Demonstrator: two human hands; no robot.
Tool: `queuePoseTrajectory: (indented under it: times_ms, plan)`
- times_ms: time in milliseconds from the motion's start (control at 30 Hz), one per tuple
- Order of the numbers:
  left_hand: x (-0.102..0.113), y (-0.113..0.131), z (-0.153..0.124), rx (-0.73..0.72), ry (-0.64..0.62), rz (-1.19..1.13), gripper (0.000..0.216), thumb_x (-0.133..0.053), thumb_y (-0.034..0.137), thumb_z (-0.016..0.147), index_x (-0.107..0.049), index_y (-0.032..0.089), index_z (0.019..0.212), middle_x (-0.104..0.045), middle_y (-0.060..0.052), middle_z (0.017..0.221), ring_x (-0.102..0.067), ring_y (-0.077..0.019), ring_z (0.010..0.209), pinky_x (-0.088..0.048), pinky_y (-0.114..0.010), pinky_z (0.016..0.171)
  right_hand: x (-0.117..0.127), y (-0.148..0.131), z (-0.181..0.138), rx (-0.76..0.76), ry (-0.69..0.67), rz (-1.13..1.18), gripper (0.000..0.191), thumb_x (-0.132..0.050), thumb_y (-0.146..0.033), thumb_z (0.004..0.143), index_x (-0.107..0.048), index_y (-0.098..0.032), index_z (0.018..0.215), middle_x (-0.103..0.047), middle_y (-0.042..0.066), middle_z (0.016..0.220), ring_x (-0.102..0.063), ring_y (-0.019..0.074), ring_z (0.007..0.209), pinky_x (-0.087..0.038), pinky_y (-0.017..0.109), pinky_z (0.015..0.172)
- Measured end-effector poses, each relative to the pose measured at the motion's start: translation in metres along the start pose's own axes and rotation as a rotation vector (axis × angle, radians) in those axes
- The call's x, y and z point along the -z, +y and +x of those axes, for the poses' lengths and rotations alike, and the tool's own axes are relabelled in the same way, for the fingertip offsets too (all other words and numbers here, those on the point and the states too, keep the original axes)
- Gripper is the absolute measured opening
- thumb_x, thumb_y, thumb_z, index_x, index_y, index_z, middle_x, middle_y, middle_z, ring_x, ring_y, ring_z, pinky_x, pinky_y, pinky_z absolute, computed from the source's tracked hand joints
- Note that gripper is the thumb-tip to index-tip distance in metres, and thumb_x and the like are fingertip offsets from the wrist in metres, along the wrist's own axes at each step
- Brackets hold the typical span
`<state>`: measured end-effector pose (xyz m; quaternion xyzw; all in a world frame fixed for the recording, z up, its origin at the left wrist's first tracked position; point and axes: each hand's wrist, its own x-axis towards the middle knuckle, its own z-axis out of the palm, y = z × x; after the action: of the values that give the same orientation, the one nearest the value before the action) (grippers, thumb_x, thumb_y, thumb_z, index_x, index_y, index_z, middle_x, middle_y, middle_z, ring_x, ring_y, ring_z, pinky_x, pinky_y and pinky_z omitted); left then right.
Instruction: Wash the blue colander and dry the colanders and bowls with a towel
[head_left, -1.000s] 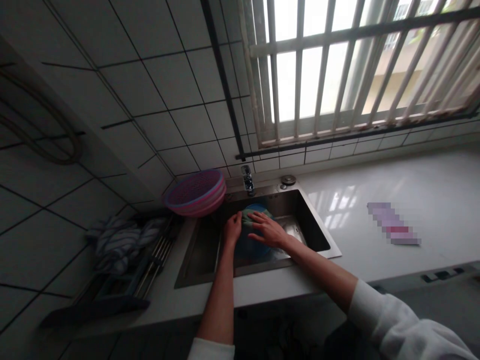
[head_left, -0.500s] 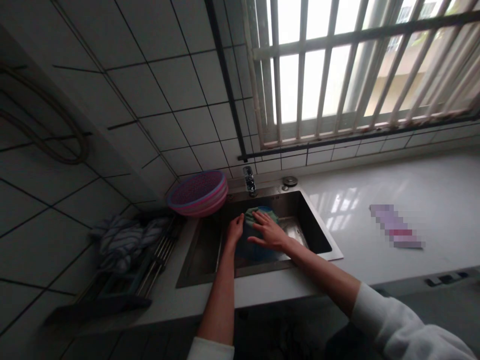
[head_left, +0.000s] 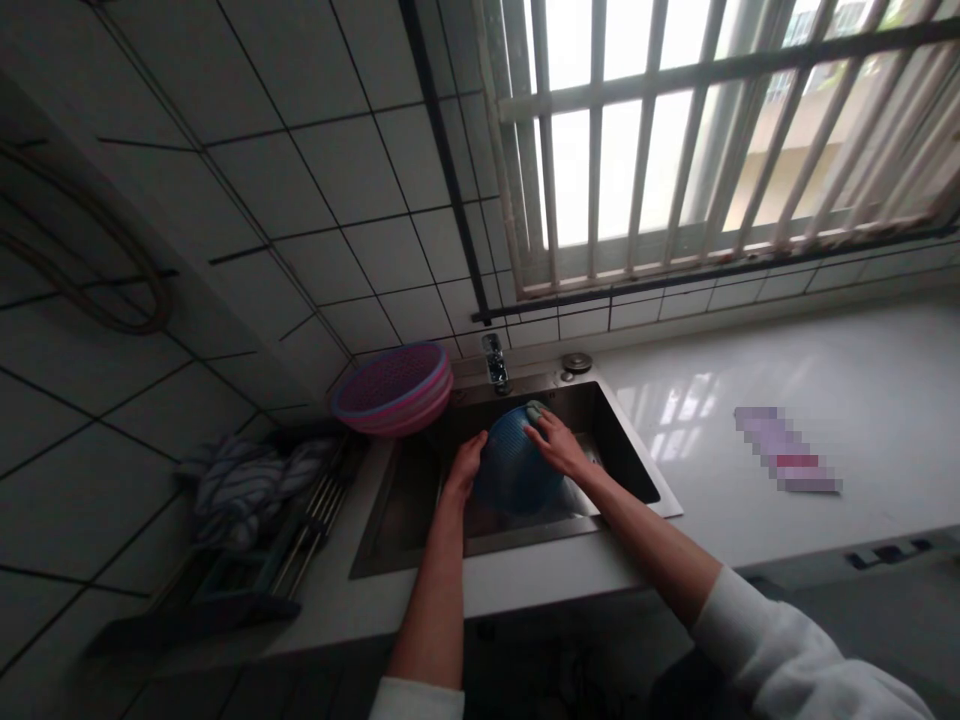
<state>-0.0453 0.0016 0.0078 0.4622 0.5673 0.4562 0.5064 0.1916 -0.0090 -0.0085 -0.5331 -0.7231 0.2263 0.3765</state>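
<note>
A blue mesh plastic basket (head_left: 517,470) is held tilted inside the steel sink (head_left: 634,450). My left hand (head_left: 468,463) is closed on the left side of its rim, thumb uppermost. My right hand (head_left: 556,442) presses a bunched greenish cloth (head_left: 535,410) against the upper right part of the rim, and its fingers partly cover the cloth. The basket's lower side sits down in the basin, so I cannot tell if it touches the bottom.
Pink and blue stacked baskets (head_left: 394,390) stand at the sink's back left corner, beside the faucet (head_left: 495,362). A drain strainer (head_left: 577,362) lies behind the sink. Left is a rack (head_left: 307,530) with a striped cloth (head_left: 244,490). A blurred purple packet (head_left: 784,450) lies on the right counter.
The cloth, spread across the basket before, is now bunched at its upper right rim under my right hand. That hand has shifted right, and more of the blue mesh shows.
</note>
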Motion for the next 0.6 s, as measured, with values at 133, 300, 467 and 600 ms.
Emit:
queuePoseTrajectory:
  times_ms: [133,300,467,600]
  plan:
    - [0.01,0.011,0.002,-0.262,0.291,0.271,0.029,-0.059,0.021,0.087,-0.078,0.018,0.108,-0.078,-0.012,0.124,-0.07,-0.0256,0.122,-0.047,-0.041,0.116,-0.01,-0.018,-0.009,0.21,-0.134,-0.065,0.054,-0.049,-0.056,0.108,-0.069,-0.019,0.141,-0.044,0.015,0.168,-0.037,0.0304,0.159,-0.034,0.05,0.13]
    - [0.011,0.017,0.001,-0.124,0.242,0.564,0.039,-0.045,0.029,0.097,-0.08,0.019,0.111,-0.081,-0.012,0.119,-0.074,-0.0267,0.114,-0.054,-0.036,0.102,-0.016,-0.043,-0.023,0.455,-0.161,-0.159,0.056,-0.064,-0.056,0.101,-0.068,-0.019,0.142,-0.039,0.016,0.171,-0.029,0.036,0.162,-0.032,0.057,0.131]
    - [0.004,0.012,0.0,0.053,0.162,0.545,0.055,-0.047,0.055,0.099,-0.08,0.016,0.082,-0.081,-0.013,0.085,-0.078,-0.0313,0.092,-0.054,-0.033,0.078,-0.014,-0.051,-0.025,0.561,-0.167,-0.174,0.042,-0.067,-0.054,0.099,-0.077,-0.022,0.124,-0.047,0.013,0.167,-0.034,0.0369,0.16,-0.03,0.061,0.131]
    - [0.004,0.009,0.001,0.047,0.176,0.531,0.056,-0.055,0.063,0.095,-0.079,0.016,0.074,-0.078,-0.013,0.078,-0.077,-0.0329,0.092,-0.053,-0.034,0.077,-0.011,-0.03,-0.012,0.358,-0.087,-0.037,0.04,-0.053,-0.049,0.108,-0.075,-0.023,0.129,-0.057,0.011,0.159,-0.046,0.0287,0.154,-0.037,0.05,0.128]
